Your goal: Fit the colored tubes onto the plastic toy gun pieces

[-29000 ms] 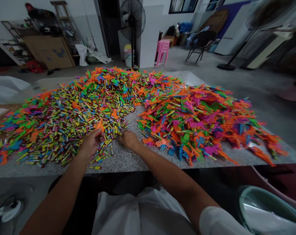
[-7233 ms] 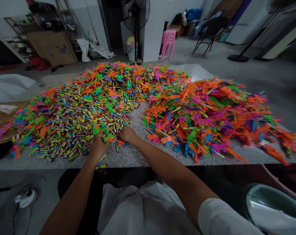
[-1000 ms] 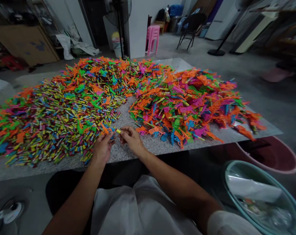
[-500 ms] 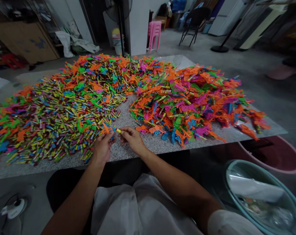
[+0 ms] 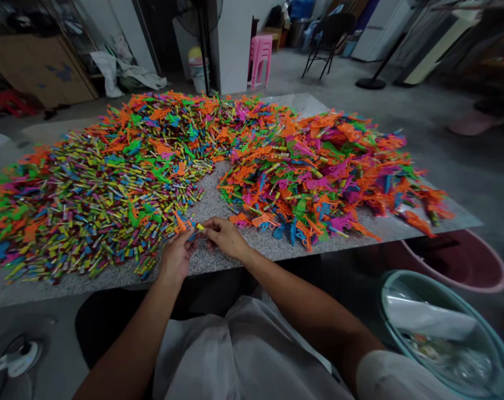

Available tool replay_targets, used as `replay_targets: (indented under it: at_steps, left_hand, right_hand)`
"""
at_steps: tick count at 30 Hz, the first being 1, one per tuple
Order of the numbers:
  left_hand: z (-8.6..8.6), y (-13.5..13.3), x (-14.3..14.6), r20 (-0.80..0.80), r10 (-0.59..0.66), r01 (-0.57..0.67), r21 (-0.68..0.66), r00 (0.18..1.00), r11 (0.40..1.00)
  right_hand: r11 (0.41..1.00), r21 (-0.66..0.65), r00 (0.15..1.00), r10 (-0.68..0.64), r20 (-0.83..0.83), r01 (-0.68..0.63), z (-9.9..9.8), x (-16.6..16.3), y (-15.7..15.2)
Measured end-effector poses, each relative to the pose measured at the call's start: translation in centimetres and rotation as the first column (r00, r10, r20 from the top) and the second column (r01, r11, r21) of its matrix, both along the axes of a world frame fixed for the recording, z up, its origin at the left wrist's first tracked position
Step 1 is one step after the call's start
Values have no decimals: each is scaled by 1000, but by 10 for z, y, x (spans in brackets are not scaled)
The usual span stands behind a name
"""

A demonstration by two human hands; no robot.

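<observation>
The left hand (image 5: 175,255) and right hand (image 5: 227,238) were held nearly together at the speckled table (image 5: 215,203), a blue piece (image 5: 194,225) and yellow stick (image 5: 200,226) pinched respectively.

- Pink stools (image 5: 260,53) stacked beside a pale pillar (image 5: 235,50)
- A black chair (image 5: 330,34) on the grey floor (image 5: 287,72)
- Brown cardboard (image 5: 37,69) standing in the left background
- A teal-rimmed bin (image 5: 495,340) holding clear plastic (image 5: 479,364), near a pink tub (image 5: 480,255)
</observation>
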State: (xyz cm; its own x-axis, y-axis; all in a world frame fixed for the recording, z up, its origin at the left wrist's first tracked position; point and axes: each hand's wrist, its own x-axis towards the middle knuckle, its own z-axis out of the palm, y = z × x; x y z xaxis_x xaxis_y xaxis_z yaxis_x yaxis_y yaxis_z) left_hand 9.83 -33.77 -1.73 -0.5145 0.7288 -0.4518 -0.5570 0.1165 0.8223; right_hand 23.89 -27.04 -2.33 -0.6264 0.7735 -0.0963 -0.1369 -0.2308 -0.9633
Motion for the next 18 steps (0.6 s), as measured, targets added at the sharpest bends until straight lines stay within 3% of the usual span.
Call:
replay_targets:
  at_steps: [3,7,12,14,16,18]
  left_hand:
    - [-7,-2,-1,64,-13,16,-55,998,998]
    - [-13,-4,-3,130,-98,114,-124,987,986]
    - [-15,-2,2,89,-137,147,-118,987,982]
    - [-11,1,-5,16,-207,207,-121,978,971]
    - [-6,6,-23,-177,-239,221,-118,955,968]
    - [1,11,-55,-499,-190,150,-119,845,981]
  right_hand:
    - [997,83,1000,7,19,-9,-6,6,6]
    - [992,26,991,125,55,-127,-7,14,12]
    - [993,36,986,106,129,-112,-4,14,17]
    - [997,75,979,15,203,-31,3,18,32]
    - [973,158,955,-203,217,171,18,27,58]
    - [863,207,874,-481,65,460,38,39,90]
